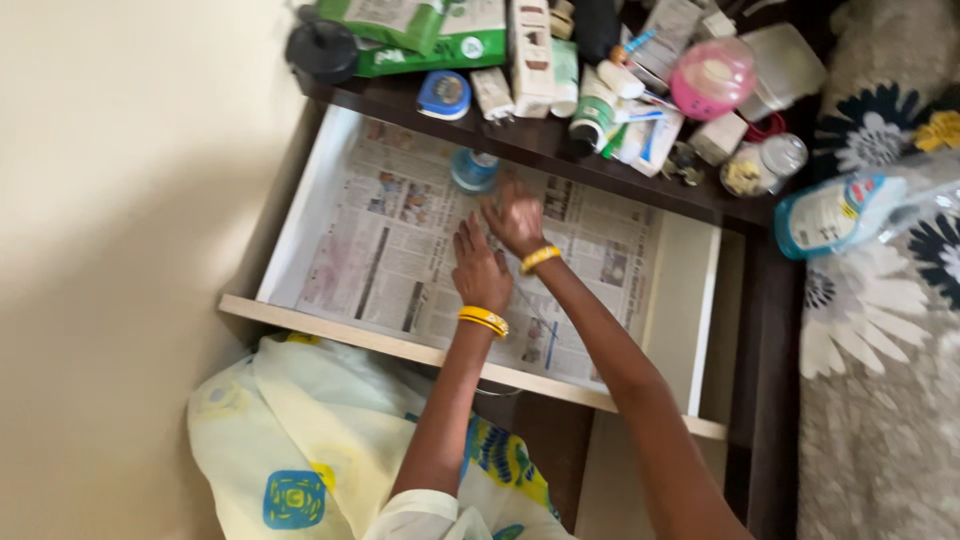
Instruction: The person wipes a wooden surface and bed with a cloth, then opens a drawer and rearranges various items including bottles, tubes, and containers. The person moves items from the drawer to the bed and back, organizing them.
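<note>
An open white drawer (300, 205) is lined with a sheet of newspaper (390, 240). My left hand (480, 270) lies flat on the newspaper, fingers spread, a yellow bangle at the wrist. My right hand (515, 218) also presses on the paper just beyond it, fingers apart, with a yellow bangle too. A small blue round container (474, 169) stands in the drawer at its back, just past my right fingertips. Neither hand holds anything.
The dark cabinet top (560, 150) above the drawer is crowded with tubes, boxes, a green packet (420, 35), a pink round container (712, 78), a black lid and jars. A blue-capped bottle (835, 212) lies on the floral bedspread at right. A cream wall is left.
</note>
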